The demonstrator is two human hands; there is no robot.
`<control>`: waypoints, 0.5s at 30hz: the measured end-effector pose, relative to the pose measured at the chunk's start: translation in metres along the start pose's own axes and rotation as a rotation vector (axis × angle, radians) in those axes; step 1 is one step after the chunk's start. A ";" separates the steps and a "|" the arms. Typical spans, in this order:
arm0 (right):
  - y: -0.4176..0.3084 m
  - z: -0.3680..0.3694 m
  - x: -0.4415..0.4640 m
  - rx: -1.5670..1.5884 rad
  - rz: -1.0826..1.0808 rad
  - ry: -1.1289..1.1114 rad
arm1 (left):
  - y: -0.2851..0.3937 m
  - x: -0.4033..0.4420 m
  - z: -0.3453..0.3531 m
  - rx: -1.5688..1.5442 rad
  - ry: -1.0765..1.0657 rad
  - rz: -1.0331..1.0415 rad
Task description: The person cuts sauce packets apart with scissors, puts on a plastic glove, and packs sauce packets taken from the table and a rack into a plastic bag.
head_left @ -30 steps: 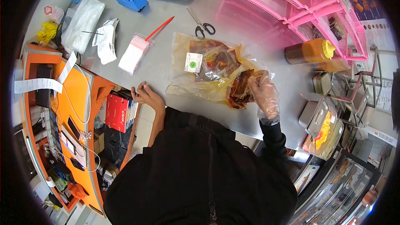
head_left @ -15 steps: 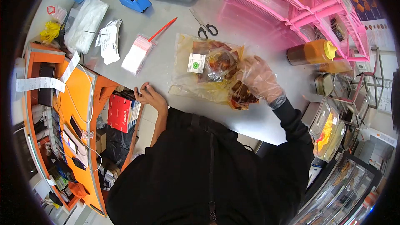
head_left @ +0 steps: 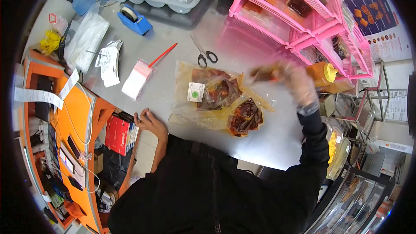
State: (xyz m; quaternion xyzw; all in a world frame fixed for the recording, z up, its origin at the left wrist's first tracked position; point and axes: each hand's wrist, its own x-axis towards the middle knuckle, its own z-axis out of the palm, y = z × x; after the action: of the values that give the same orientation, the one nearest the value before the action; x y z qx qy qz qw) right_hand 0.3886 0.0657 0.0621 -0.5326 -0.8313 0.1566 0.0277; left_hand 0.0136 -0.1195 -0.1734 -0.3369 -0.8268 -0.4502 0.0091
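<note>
A clear yellowish bag lies on the metal table, and the clock directions are read around it. A white label with a green mark sits on its left part, and a dark red packet lies in or on it; which of the two cannot be told. A second dark red packet rests at 4 o'clock, overlapping the bag's edge. At 2 o'clock the right hand, in a clear glove and blurred, pinches a small dark packet by its end, above the table; the exact finger placement cannot be made out. The left hand, bare, is at 8 o'clock by the table's near edge, its fingers apart and loosely curled around nothing. Black-handled scissors lie at 12 o'clock, just beyond the bag. A red pen points up and right at 10 o'clock, its lower end at a white packet. Farther out at 2 o'clock stands the pink rack; a yellow-capped bottle is between 2 and 3 o'clock, beside the gloved hand.
</note>
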 end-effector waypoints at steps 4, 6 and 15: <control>0.038 -0.048 0.040 0.037 0.163 0.628 | -0.002 -0.001 0.000 0.029 0.009 -0.007; 0.061 -0.062 0.071 -0.250 0.146 0.755 | 0.001 -0.001 -0.002 0.047 -0.007 0.010; 0.145 -0.033 0.146 -0.434 0.195 0.868 | 0.003 0.000 -0.002 0.043 -0.016 -0.051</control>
State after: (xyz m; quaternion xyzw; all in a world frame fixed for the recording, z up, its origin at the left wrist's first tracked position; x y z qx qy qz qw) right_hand 0.4600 0.2590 0.0334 -0.6175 -0.7028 -0.2544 0.2449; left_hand 0.0150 -0.1201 -0.1696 -0.3190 -0.8447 -0.4299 -0.0020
